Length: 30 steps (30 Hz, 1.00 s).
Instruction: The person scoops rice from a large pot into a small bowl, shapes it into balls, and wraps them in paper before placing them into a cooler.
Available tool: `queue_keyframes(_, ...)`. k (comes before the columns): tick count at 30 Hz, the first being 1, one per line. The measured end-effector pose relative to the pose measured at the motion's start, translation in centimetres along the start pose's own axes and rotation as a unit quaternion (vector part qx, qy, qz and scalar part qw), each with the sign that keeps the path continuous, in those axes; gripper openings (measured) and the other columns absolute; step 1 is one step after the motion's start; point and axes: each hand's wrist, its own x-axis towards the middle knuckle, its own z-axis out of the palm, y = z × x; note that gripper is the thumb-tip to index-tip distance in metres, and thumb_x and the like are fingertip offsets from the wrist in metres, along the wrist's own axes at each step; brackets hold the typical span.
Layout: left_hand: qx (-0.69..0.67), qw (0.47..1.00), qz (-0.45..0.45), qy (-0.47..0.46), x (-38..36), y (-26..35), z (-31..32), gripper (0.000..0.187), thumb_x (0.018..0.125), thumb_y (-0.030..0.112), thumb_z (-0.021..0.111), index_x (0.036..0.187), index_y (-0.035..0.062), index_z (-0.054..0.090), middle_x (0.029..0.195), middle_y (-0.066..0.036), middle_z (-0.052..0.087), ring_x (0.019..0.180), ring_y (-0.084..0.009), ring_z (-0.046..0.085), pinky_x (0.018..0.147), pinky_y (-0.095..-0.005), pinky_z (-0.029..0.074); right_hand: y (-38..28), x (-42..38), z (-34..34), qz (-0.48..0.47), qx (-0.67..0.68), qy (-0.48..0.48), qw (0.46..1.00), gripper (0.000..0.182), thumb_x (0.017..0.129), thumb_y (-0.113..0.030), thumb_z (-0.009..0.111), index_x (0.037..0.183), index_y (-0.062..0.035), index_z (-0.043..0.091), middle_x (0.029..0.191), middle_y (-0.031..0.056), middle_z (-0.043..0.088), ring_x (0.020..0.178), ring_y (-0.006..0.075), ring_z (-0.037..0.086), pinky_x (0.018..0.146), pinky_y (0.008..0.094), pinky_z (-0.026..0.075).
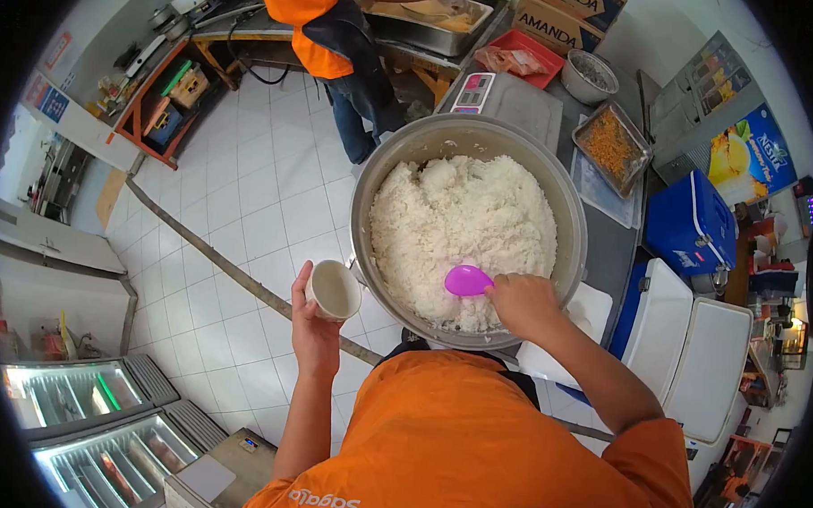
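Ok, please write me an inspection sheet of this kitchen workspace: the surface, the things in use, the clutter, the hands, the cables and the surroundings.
Surface: grey counter under the pot, mostly covered.
Things in use: big metal pot full of cooked white rice; pink rice spoon lying on the rice; small empty cup.
Clutter: tray of orange food, digital scale, red tray, grey bowl, cardboard boxes.
Hands: left hand holds the cup beside the pot; right hand grips the spoon handle.
Cables: black cable hanging by the far table.
Surroundings: white tiled floor, blue cooler, white coolers, display cases, another person in an orange shirt at the far table.
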Motion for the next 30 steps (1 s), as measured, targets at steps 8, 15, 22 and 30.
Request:
queue_keyframes(8,0.154,0.988,-0.022,0.024,-0.2,-2.4,-0.6,0.062,0.098,0.022,0.049,0.159,0.0172,0.037,0.145,-0.009,0.051,0.128,-0.0245,0.057,0.105,-0.0403,0.050,-1.2,1.0,2.1,-0.058,-0.028,0.069,0.996,0.018,0.089,-0.011,0.059,0.098,-0.0032,0.072,0.086,0.0148,0.071,0.076,0.0358,0.073,0.066,0.0478,0.059)
queue_keyframes(15,0.184,0.982,-0.040,0.033,-1.7,-2.5,-0.6,0.058,0.098,0.018,0.048,0.156,0.0155,0.041,0.143,-0.010,0.051,0.125,-0.0219,0.056,0.104,-0.0368,0.049,-0.3,1.9,3.9,-0.162,-0.001,-0.044,0.986,0.017,0.089,-0.013,0.060,0.090,-0.0042,0.074,0.085,0.0179,0.072,0.078,0.0350,0.073,0.067,0.0471,0.058)
queue_keyframes(22,0.287,0.945,0.122,-0.101,0.0,-0.6,3.1,0.051,0.101,0.014,0.049,0.152,0.0071,0.045,0.141,-0.012,0.053,0.127,-0.0203,0.052,0.111,-0.0349,0.040,3.7,1.6,1.8,-0.113,0.275,-0.112,0.948,0.023,0.094,-0.022,0.062,0.099,-0.0058,0.078,0.083,0.0207,0.072,0.078,0.0374,0.071,0.072,0.0464,0.054)
queue_keyframes(30,-0.070,0.948,-0.265,-0.160,4.0,-5.4,10.0,0.047,0.107,0.037,0.040,0.145,0.0127,0.053,0.137,-0.011,0.062,0.117,-0.0261,0.063,0.094,-0.0413,0.054,-1.8,-2.0,-6.0,-0.046,0.144,0.231,0.961,0.020,0.093,-0.016,0.072,0.110,-0.0070,0.077,0.082,0.0132,0.071,0.074,0.0312,0.069,0.067,0.0409,0.054)
